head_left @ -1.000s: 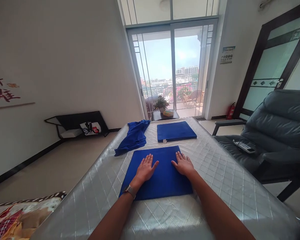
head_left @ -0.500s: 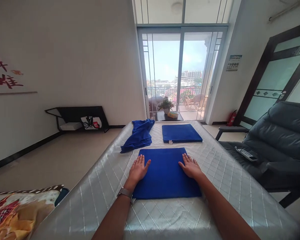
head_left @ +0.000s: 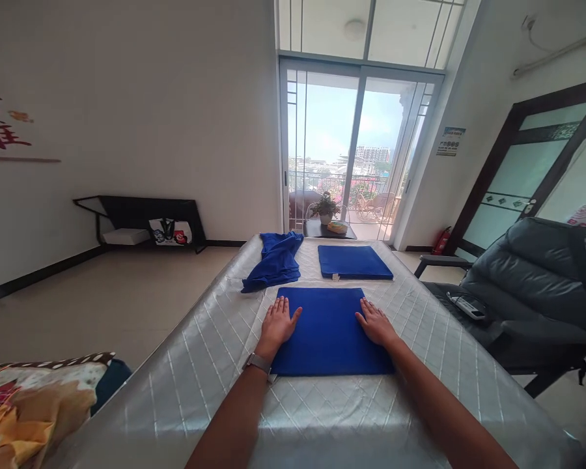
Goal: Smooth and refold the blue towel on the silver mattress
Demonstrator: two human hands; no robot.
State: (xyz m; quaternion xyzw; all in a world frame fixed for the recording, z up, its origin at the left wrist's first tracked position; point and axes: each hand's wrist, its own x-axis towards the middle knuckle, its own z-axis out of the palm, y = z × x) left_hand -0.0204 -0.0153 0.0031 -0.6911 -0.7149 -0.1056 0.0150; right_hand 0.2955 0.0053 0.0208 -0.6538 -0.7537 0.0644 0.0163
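Note:
A folded blue cloth (head_left: 327,335) lies flat on the silver quilted table cover (head_left: 215,378) in front of me. My left hand (head_left: 278,322) rests palm down on its left edge, fingers stretched out and thumb apart. On the right edge lies my right hand (head_left: 375,322), also flat with its fingers out. Beyond them, a stack of folded blue cloth (head_left: 355,262) with a small white tag sits at the far right. A crumpled blue cloth (head_left: 276,259) lies at the far left. What is under my palms is hidden.
A dark padded armchair (head_left: 547,286) stands to the right, with a power strip (head_left: 467,306) on its seat. Past the far edge, a small table holds a potted plant (head_left: 325,207). Patterned fabric (head_left: 34,410) is at the lower left.
The camera view has tilted and shifted slightly. Both hands stay flat at the edges of the folded cloth, and the cloths look unchanged.

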